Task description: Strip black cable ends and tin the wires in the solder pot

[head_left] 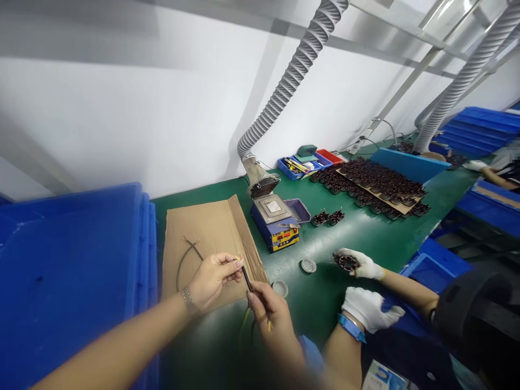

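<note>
The left hand and right hand are both closed in a fingertip pinch on a short black sleeve, held in the air above the edge of a cardboard sheet. A thin yellow wire shows at the sleeve's lower end, and another yellow tip shows by the left fingertips. A loose black cable lies on the cardboard, and the whole sits on a green surface.

Just beyond stands a blue soldering station beneath the mouth of a ribbed fume-extraction hose. Two small round tin lids lie near the hands. Further along are rows of dark wound coils.

A co-worker's gloved hand holds one coil at the right. Because the person's hands are bare, any hot part of the station could burn them, though its state cannot be told. A slack pinch could let the thin wire slip from the sleeve, and the nearby lids could be knocked by a careless reach.
</note>
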### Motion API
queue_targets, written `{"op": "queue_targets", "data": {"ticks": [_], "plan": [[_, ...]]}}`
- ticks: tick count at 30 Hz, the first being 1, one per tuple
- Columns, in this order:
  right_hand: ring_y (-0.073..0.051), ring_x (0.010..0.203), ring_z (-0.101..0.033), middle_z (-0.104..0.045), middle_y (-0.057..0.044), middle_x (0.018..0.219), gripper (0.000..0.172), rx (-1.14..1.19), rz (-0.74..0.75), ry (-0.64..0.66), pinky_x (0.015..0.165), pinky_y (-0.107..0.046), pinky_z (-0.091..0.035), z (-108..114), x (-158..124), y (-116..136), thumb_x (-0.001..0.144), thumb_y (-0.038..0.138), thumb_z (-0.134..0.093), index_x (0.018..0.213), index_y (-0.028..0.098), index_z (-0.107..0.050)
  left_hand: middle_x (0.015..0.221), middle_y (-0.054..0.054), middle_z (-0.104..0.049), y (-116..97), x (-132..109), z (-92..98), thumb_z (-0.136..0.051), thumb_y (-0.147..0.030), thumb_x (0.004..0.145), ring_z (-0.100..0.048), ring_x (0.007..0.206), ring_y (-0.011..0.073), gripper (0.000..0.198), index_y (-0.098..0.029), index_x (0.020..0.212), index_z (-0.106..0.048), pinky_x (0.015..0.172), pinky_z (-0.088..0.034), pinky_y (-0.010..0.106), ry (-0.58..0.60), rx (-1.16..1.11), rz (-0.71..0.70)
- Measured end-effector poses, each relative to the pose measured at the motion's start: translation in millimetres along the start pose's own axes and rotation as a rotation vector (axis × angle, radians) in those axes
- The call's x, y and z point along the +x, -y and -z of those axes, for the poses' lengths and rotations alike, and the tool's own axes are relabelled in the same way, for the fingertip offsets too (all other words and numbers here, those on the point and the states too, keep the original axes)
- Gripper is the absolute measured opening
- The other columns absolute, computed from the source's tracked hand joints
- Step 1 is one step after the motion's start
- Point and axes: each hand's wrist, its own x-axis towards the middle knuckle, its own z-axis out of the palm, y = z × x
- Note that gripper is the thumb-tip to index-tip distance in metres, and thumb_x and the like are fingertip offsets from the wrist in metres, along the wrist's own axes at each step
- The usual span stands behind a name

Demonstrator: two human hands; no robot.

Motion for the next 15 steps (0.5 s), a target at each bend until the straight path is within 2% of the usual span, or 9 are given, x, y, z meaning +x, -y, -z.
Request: {"op": "queue_targets", "data": {"ticks": [3,6,9,15], "plan": [[-0.015,0.073,-0.056,-0.06,-0.004,0.081,0.018,0.046,-0.038,-0.044,0.067,-0.024,-0.044,-11.7,-2.6,-3.5,0.083,0.024,-0.043,0.097,0.021,-0.054,0.055,-0.001,-0.055,0.7,-1.1,-2.6,-0.072,-0.028,0.059,-0.051,0.053,0.0076,0.023,-0.011,0.06,-0.057,0.056,-0.04,0.02,-0.034,-0.033,-0.006],[-0.015,0.068,-0.055,-0.059,-0.004,0.079,0.018,0.038,-0.041,-0.043,0.063,-0.024,-0.043,-9.2,-0.1,-6.5,0.083,0.025,-0.043,0.096,0.021,-0.054,0.055,-0.001,-0.055,-0.2,-0.4,-1.6,-0.07,-0.027,0.061,-0.052,0.054,0.0077,0.021,-0.011,0.062,-0.056,0.056,-0.04,0.02,-0.014,-0.03,-0.018],[-0.015,0.064,-0.054,-0.06,-0.003,0.074,0.017,-0.03,-0.02,0.025,0.06,-0.024,-0.042,8.4,6.2,-4.8,0.082,0.026,-0.044,0.092,0.019,-0.056,0.056,-0.001,-0.056,-2.2,1.1,2.1,-0.066,-0.027,0.065,-0.052,0.054,0.0079,0.019,-0.012,0.066,-0.055,0.056,-0.041,0.021,0.06,0.029,-0.008],[-0.013,0.061,-0.051,-0.058,-0.002,0.069,0.016,-0.133,0.012,0.262,0.058,-0.023,-0.039,42.6,12.7,7.2,0.081,0.027,-0.047,0.086,0.018,-0.06,0.055,-0.001,-0.056,-6.9,1.8,11.8,-0.063,-0.023,0.066,-0.051,0.052,0.0088,0.015,-0.012,0.066,-0.053,0.055,-0.04,0.022,0.237,0.239,0.034]]}}
